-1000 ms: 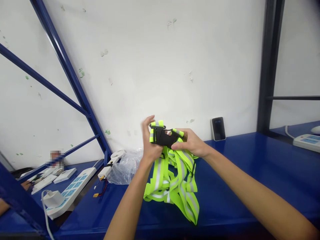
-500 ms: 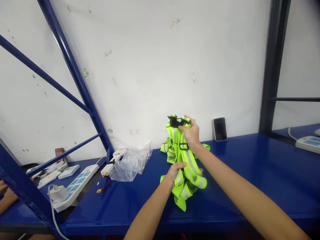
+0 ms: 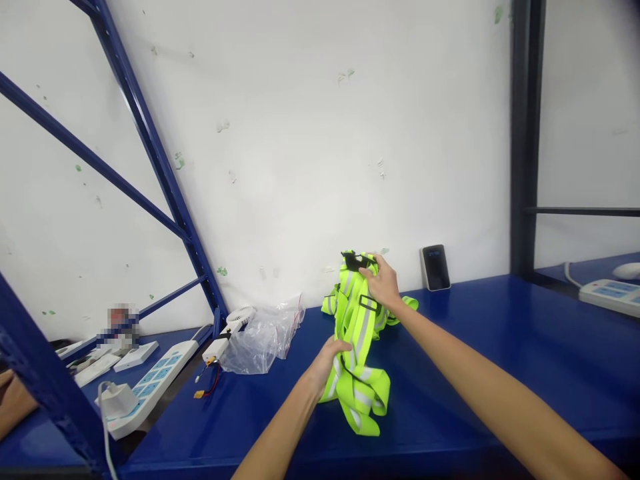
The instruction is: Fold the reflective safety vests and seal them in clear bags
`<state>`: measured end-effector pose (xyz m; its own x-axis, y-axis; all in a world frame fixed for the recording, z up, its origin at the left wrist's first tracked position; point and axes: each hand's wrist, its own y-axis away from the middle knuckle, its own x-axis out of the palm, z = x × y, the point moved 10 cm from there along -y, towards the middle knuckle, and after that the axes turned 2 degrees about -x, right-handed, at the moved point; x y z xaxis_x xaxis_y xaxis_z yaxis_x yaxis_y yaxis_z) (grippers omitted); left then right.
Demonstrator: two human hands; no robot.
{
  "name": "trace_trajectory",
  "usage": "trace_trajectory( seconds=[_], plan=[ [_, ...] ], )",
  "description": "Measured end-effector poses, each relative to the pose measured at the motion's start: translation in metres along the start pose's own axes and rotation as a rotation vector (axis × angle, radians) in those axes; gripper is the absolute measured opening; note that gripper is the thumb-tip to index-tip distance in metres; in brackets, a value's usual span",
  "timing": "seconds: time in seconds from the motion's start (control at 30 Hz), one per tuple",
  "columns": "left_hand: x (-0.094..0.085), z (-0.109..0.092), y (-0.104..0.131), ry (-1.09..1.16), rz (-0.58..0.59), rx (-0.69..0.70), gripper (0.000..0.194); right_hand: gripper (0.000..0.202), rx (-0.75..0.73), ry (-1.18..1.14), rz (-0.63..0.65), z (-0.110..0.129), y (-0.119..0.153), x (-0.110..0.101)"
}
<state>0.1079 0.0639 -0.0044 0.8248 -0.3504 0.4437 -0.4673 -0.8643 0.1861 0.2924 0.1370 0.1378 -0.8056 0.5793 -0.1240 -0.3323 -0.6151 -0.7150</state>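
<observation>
A bundle of neon yellow-green straps (image 3: 363,327) with silver reflective stripes and black buckles is held up over the blue table. My right hand (image 3: 384,283) grips its upper end beside a black buckle, thumb on top. Lower on the left side, my left hand (image 3: 327,363) pinches the straps, its thumb across a silver stripe. Loose strap ends hang in a loop below my left hand, and more strap lies behind the bundle near the wall.
A clear plastic bag (image 3: 265,337) and small white fan (image 3: 240,317) lie left on the blue table (image 3: 475,373). A black-screened device (image 3: 436,268) leans on the wall. Power strip (image 3: 155,387) stands beyond the blue post (image 3: 45,373); another person's hand (image 3: 15,403) shows far left.
My left hand has shifted left and slightly down with the straps. The hanging ends now form a wider loop below. The view has shifted a little.
</observation>
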Motion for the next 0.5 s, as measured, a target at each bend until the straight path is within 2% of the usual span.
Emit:
trace_trajectory(
  seconds=[0.13,0.27,0.4,0.5],
  plan=[
    [-0.003,-0.008,0.015,0.050,-0.005,0.014,0.048,0.049,0.039,0.006,0.074,-0.006,0.007,0.015],
    [-0.009,-0.025,0.028,0.135,-0.032,0.100,0.038,0.051,0.043,-0.122,0.159,-0.002,0.014,0.022],
    [-0.018,-0.059,0.039,0.211,-0.100,0.289,0.023,0.048,0.020,-0.174,0.382,0.014,0.034,0.031],
    [-0.019,-0.086,0.044,0.292,-0.115,0.417,0.017,0.045,-0.114,-0.185,0.568,0.042,0.059,0.034]
  ],
)
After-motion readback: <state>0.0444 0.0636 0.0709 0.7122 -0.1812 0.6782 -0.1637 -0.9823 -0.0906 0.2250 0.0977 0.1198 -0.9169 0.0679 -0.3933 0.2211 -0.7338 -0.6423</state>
